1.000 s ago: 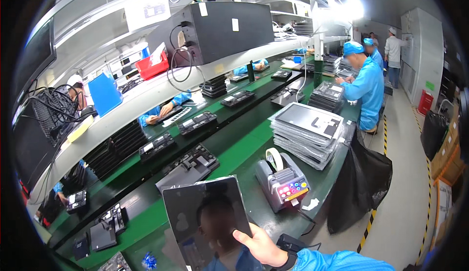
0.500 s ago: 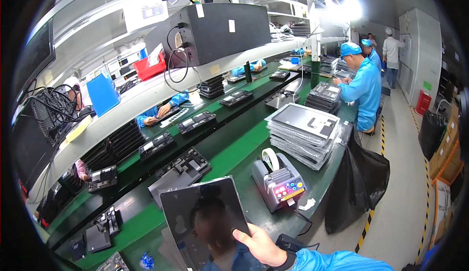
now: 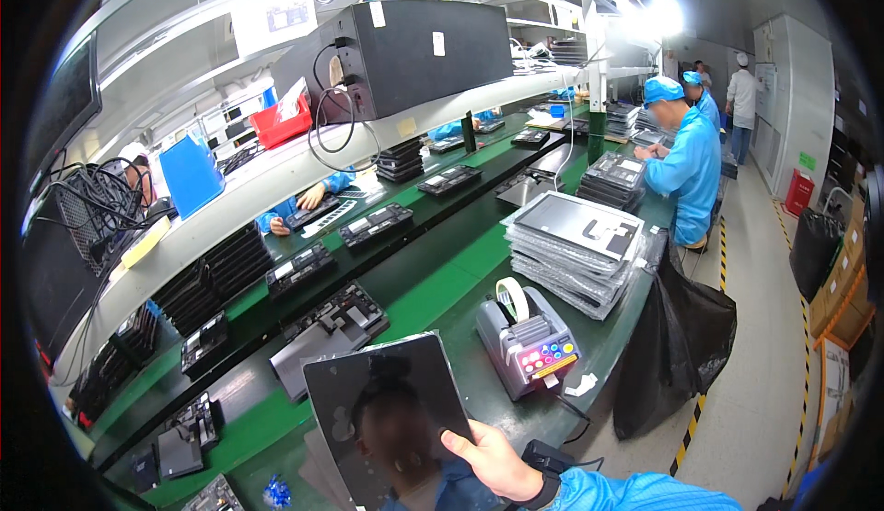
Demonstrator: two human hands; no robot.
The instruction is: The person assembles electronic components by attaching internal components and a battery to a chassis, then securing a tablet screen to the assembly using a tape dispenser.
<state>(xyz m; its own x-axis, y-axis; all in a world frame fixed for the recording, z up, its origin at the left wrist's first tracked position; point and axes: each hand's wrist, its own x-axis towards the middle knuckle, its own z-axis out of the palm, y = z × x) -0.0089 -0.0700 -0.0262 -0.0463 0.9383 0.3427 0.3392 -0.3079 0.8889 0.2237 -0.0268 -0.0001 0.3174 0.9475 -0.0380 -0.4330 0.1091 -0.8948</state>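
Observation:
My right hand (image 3: 497, 463), in a blue sleeve with a dark wristband, grips the lower right edge of a glossy black screen panel (image 3: 345, 396). The thumb presses on its face and the fingers go behind it. The panel is tilted toward me, showing a reflection and some smudges. My left hand is not in view. Just beyond the panel stands a grey tape dispenser (image 3: 529, 350) with coloured buttons and a roll of pale tape. A partly disassembled laptop (image 3: 336, 327) lies to the left behind the panel.
Screen panels in bubble wrap form a stack (image 3: 575, 253) on the green bench. Several opened laptops (image 3: 376, 224) line the belts. A black bag (image 3: 677, 354) hangs off the right edge. A co-worker (image 3: 686, 166) in blue works farther along. A shelf with a computer case (image 3: 424, 55) overhangs the left.
The laptops on the far belt have shifted slightly up and right; the near disassembled laptop has slid slightly left. A co-worker's hands across the bench moved. My grip on the panel is unchanged.

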